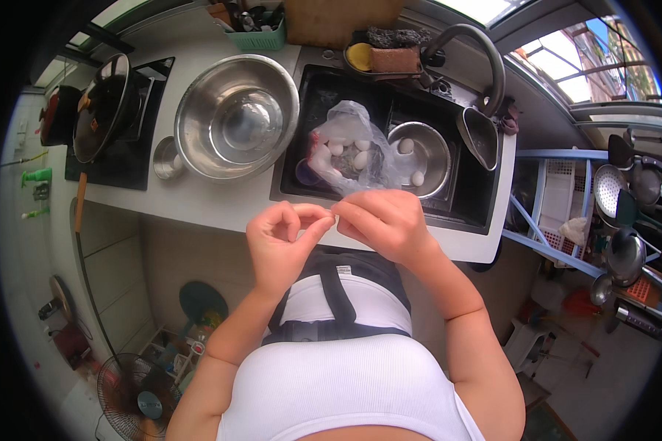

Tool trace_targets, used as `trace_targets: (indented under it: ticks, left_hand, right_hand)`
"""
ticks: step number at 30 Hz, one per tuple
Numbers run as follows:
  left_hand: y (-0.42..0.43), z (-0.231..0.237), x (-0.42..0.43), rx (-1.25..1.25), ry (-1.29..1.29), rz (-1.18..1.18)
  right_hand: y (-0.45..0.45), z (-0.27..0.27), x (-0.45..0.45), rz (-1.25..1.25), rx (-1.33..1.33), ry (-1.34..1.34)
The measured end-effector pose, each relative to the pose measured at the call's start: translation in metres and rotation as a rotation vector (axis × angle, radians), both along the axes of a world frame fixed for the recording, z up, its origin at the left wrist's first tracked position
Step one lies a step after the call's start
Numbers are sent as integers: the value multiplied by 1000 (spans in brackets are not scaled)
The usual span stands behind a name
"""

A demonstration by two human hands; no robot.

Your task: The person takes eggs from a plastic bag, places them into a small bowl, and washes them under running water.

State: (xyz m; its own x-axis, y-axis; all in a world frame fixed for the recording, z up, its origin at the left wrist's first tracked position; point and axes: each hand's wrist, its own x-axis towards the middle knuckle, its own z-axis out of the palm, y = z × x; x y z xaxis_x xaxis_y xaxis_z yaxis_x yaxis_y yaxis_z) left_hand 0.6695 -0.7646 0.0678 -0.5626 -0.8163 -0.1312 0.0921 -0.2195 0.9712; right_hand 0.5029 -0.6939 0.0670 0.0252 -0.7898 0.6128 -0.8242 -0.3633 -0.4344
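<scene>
My left hand and my right hand meet at the fingertips in front of the sink's near edge. Something tiny and pale may be pinched between them; it is too small to tell. Beyond them, a clear plastic bag with several white eggs lies in the left basin of the black sink. A steel bowl with a few eggs stands in the right basin, partly covered by the bag. A large steel basin sits on the counter to the left, beside a small steel cup holding an egg.
A glass-lidded pan stands on the black cooktop at the left. The faucet arches over the sink's right side, near a strainer basket. Sponges lie behind the sink. A blue rack stands at the right.
</scene>
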Motion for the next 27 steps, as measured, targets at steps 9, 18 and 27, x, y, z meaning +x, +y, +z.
trace_targets:
  ticks: [9, 18, 27]
  left_hand:
    - [7, -80, -75, -500, -472, -141]
    - [12, -185, -79, -1100, -1189, -853]
    - [28, -167, -48, -966, -1150, -702]
  right_hand:
    - [109, -131, -124, -834, 368, 137]
    - [52, -103, -99, -380, 420, -352]
    - [-49, -260, -28, -62, 978, 213]
